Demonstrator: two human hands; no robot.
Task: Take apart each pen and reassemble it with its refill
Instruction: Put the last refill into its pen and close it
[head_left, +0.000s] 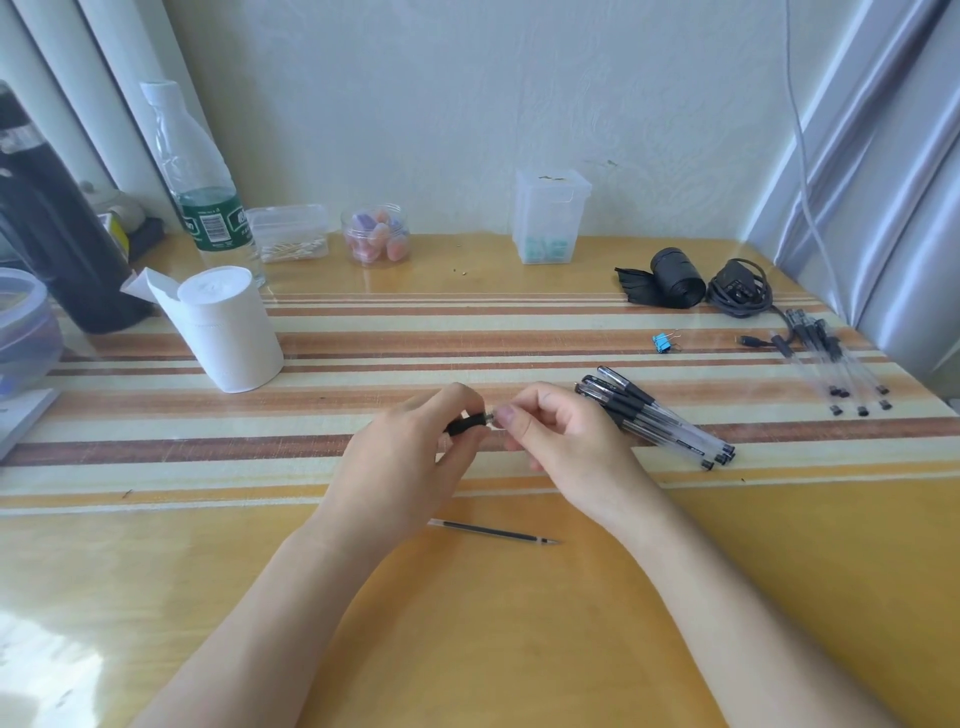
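Black rubber sleeve is all I can see of the pen (464, 424) right now. My left grip (410, 452) is curled around it, and the clear barrel is probably buried in the palm, though I can't tell. My right grip (561, 441) is closed too, with thumb and forefinger pinching the little tip cone (491, 414) at the pen's end. Can't tell if that cone is threaded on or loose.

The two grips meet nose to nose above the striped part of the surface (519, 623). The pen's long axis runs left to right between them, tilted up a bit toward the right.

What matters for the next move is the refill (493, 532). It's lying flat on the surface just on my side of both grips, touching neither. Its long axis is also left to right, with the writing point to the right and the plain end next to my left wrist. The point sits closer to my right grip, so my guess is that one drops down for it while the left keeps the pen steady.

Beyond my right grip there's a pile of pens (654, 415), and a second bunch (831, 358) sits well off toward the right edge.
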